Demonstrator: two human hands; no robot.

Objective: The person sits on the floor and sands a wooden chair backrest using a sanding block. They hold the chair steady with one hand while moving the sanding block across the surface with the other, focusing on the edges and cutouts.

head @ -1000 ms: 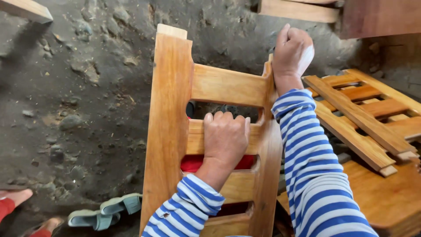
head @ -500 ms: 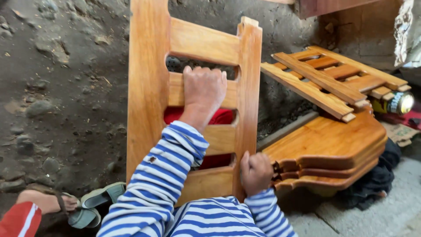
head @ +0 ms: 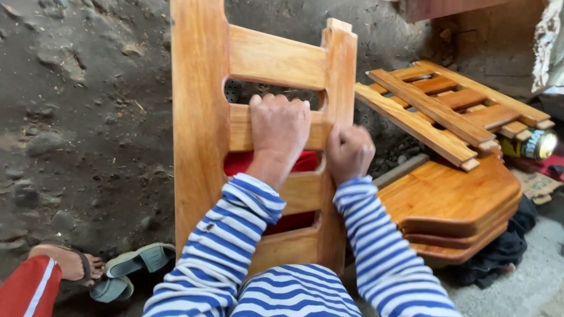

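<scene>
The wooden frame [head: 258, 135] stands on the dirt floor [head: 88, 117]; stacked boards [head: 452, 199] lie to its right, a slatted panel [head: 446, 111] on them, sandals [head: 126, 273] at its left.

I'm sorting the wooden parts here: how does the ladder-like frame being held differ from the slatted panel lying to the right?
The ladder-like frame stands upright, gripped by the left hand and right hand; the slatted panel lies tilted on stacked boards, untouched. The frame has wide rails with gaps; the panel has narrower, closer slats. Both are the same orange-brown finished wood.
</scene>
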